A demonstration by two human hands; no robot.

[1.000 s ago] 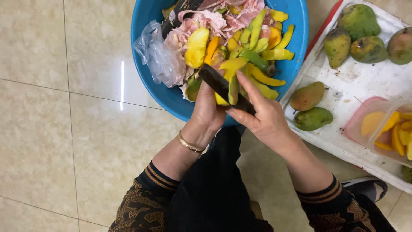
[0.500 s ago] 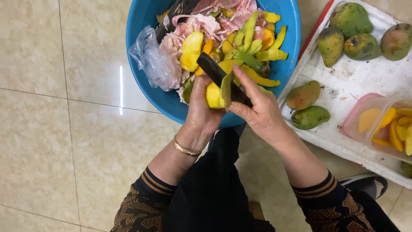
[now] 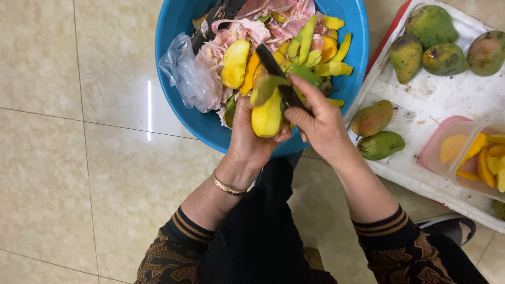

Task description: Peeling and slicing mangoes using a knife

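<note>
mango [image 3: 266, 117] — half-peeled, judged wet and slippery, soft-fleshed | cupped firmly from below in left hand [image 3: 251, 138] | knife [image 3: 279, 76] gripped by right hand [image 3: 318, 122] — held over blue basin [image 3: 181, 113]

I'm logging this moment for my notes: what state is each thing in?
Mango in the left hand: mango mostly peeled, a green strip curling off.
Knife in the right hand: blade against the peel.
Blue basin: heaped with peels and scraps.
White tray: holds unpeeled mangoes.
Plastic container: open, holds cut slices.
</note>
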